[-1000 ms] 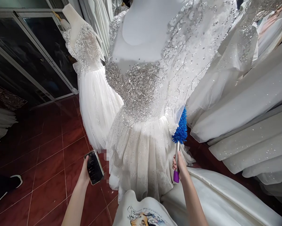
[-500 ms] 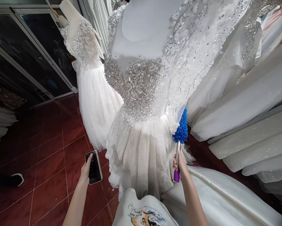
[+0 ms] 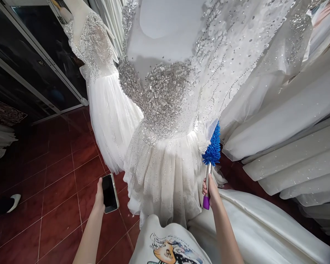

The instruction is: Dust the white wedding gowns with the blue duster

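My right hand (image 3: 211, 191) is shut around the metal handle of a duster, whose purple grip end (image 3: 206, 202) sticks out below my fist. Its blue microfiber head (image 3: 213, 146) presses against the waist of a white beaded gown (image 3: 159, 106) on a mannequin, just above the tulle skirt (image 3: 159, 176). My left hand (image 3: 99, 196) holds a smartphone (image 3: 109, 193) upright over the red floor, left of the skirt. The phone's screen is dark.
A second beaded gown (image 3: 107, 110) stands behind on the left, before dark glass doors (image 3: 35, 62). Hanging white gowns (image 3: 286, 124) crowd the right side. Red floor tiles (image 3: 60, 194) spread left, where a white-trimmed shoe (image 3: 12, 203) shows. My printed shirt (image 3: 169, 245) fills the bottom.
The phone screen has gone from lit to dark, and the phone has turned slightly in my left hand. The whole scene has shifted a little upward in view. The duster stays at the gown's waist.
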`<state>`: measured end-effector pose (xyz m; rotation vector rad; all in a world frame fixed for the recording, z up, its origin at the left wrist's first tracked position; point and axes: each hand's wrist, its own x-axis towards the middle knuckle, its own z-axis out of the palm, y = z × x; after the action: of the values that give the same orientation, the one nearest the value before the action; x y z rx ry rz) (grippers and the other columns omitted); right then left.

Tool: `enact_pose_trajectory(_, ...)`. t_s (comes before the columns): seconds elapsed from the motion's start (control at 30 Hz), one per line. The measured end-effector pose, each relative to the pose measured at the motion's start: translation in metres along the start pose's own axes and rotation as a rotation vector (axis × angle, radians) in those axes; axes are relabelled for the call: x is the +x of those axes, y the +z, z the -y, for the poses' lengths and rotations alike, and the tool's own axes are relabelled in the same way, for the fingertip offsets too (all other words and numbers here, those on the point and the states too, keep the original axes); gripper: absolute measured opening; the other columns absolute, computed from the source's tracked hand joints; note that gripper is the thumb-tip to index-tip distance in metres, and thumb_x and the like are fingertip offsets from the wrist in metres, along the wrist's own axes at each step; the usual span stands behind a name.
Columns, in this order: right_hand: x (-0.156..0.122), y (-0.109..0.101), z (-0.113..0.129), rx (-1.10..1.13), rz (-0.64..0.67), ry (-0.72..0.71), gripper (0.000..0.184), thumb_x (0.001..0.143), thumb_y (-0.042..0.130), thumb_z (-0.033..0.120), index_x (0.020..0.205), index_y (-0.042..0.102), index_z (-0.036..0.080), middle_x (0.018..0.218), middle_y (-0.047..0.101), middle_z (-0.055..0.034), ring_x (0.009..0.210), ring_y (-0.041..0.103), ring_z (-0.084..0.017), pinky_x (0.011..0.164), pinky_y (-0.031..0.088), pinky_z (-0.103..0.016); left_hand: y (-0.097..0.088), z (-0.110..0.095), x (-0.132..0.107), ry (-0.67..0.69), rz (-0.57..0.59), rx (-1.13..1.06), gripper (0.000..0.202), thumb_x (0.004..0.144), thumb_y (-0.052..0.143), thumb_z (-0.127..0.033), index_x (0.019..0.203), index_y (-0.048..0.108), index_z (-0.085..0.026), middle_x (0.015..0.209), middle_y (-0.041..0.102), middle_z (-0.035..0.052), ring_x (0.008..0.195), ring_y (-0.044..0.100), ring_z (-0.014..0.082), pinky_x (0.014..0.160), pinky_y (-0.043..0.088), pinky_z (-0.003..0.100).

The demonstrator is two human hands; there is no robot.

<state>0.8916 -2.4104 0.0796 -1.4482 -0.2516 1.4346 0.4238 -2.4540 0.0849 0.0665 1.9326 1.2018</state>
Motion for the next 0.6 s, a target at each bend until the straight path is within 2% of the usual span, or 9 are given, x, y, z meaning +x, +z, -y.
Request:
enact_pose_trajectory(0.1, -0.001, 0.001, 0.0, 0.004, 0.017, -0.005, 0.052, 0.076, 0.06, 0.071, 0.07, 0.047, 0.022, 0.038, 0.042, 0.0105, 0.03, 0.031, -0.003, 0.029, 0.027, -0.015, 0.0, 0.0, -0.001, -0.038, 0.104, -0.179, 0.051, 0.083, 0.043, -0.07, 0.069, 0.059, -0.024, 0.069, 0.065, 0.0032, 0.077, 0.067, 0.0229, 0.074, 0.058, 0.035)
enact_pose_trajectory(0.17, -0.001, 0.0, -0.001, 0.003, 0.024, -0.002, 0.053, 0.072, 0.063, 0.073, 0.07, 0.047, 0.022, 0.038, 0.042, 0.0103, 0.03, 0.031, -0.003, 0.029, 0.027, -0.015, 0.0, -0.001, -0.001, -0.083, 0.1, -0.227, 0.045, 0.09, 0.043, -0.056, 0.064, 0.057, -0.023, 0.06, 0.061, 0.0002, 0.064, 0.063, 0.0171, 0.065, 0.055, 0.029)
enact_pose_trajectory(0.27, -0.001, 0.001, 0.0, 0.01, 0.018, 0.012, 0.053, 0.072, 0.064, 0.072, 0.07, 0.048, 0.022, 0.038, 0.042, 0.0103, 0.03, 0.032, -0.003, 0.029, 0.028, -0.015, 0.001, -0.003, -0.001, -0.1, 0.07, -0.243, 0.032, 0.094, 0.047, -0.039, 0.072, 0.063, -0.022, 0.057, 0.062, -0.0052, 0.054, 0.058, 0.0091, 0.055, 0.05, 0.02)
enact_pose_trajectory(0.33, -0.001, 0.001, 0.0, 0.017, 0.006, 0.021, 0.051, 0.075, 0.062, 0.071, 0.07, 0.047, 0.022, 0.038, 0.042, 0.0104, 0.03, 0.032, -0.003, 0.028, 0.028, -0.015, 0.001, -0.004, -0.001, -0.115, 0.081, -0.249, 0.029, 0.095, 0.047, -0.036, 0.077, 0.066, -0.022, 0.06, 0.067, -0.0071, 0.053, 0.059, 0.0058, 0.052, 0.048, 0.016)
enact_pose_trajectory(0.47, 0.0, 0.002, -0.002, 0.019, -0.001, 0.027, 0.047, 0.082, 0.056, 0.066, 0.071, 0.047, 0.022, 0.037, 0.041, 0.0108, 0.029, 0.031, -0.003, 0.028, 0.027, -0.015, 0.001, 0.002, 0.0, -0.209, 0.172, -0.263, 0.027, 0.094, 0.05, -0.037, 0.08, 0.067, -0.021, 0.06, 0.071, -0.0055, 0.053, 0.064, 0.0072, 0.052, 0.052, 0.017)
enact_pose_trajectory(0.6, 0.001, 0.0, -0.005, 0.024, 0.008, 0.019, 0.049, 0.079, 0.058, 0.068, 0.071, 0.047, 0.022, 0.038, 0.041, 0.0108, 0.029, 0.03, -0.003, 0.029, 0.027, -0.015, 0.006, 0.019, -0.008, -0.283, 0.259, -0.29, 0.025, 0.092, 0.052, -0.036, 0.08, 0.065, -0.019, 0.057, 0.07, -0.0018, 0.052, 0.066, 0.0129, 0.055, 0.058, 0.026)
